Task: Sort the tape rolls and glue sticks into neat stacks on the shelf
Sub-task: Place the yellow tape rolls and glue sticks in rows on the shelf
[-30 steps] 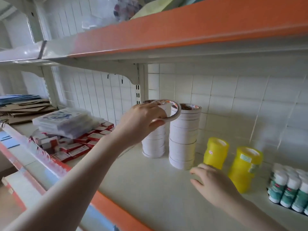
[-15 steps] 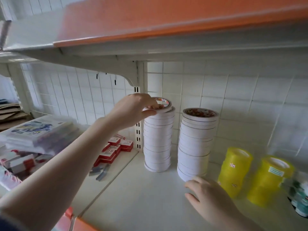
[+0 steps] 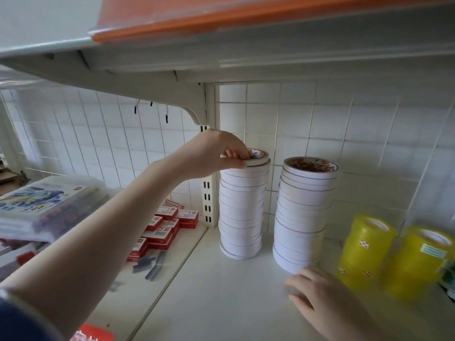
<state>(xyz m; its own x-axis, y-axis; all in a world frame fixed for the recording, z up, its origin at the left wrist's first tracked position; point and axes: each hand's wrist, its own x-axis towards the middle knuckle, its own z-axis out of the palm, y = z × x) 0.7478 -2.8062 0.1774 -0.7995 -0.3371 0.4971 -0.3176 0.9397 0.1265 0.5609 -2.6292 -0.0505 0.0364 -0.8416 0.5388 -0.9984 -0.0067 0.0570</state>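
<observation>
Head view: left hand [image 3: 216, 153] pinches top tape roll [image 3: 256, 157] on its stack; right hand [image 3: 317, 295] rests flat.

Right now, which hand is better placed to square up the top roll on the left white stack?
Left. The left hand already pinches the top roll on the left white stack. The right hand rests low on the shelf, near the right white stack.

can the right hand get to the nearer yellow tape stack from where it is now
Probably yes. The right hand lies open on the shelf just left of the nearer yellow tape stack, with only bare shelf showing between them.
</observation>
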